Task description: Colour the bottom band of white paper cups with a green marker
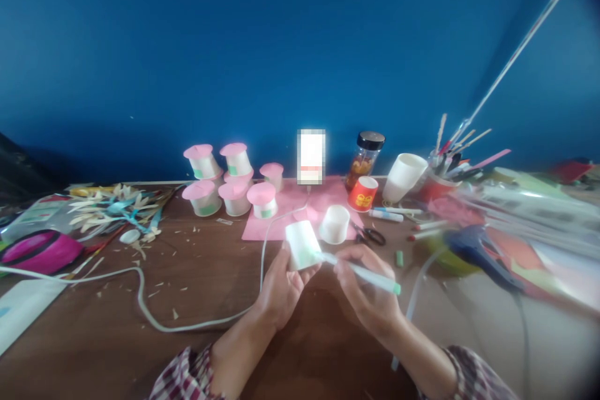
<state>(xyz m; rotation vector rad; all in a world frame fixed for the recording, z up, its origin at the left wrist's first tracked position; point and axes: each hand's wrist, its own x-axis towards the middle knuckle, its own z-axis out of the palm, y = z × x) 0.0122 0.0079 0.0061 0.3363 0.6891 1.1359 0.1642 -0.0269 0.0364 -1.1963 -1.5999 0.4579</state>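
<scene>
In my left hand (285, 287) a white paper cup (301, 242) is held tilted, with a pale green patch on its lower side. My right hand (368, 290) grips a green marker (370, 276), its tip touching or very close to the cup at that patch. Just behind stands another white paper cup (334, 225), upside down on the edge of a pink paper sheet (253, 228). Scissors (372, 235) with dark handles lie to its right. A small green marker cap (399, 259) rests on the table near my right hand.
Several white cups with pink discs on top (201, 197) stand at the back left. Behind are a red cup (362, 194), a lidded jar (365, 159) and a tall white cup (404, 178). A white cable (187, 327) crosses the table; a blue glue gun (482, 253) lies right.
</scene>
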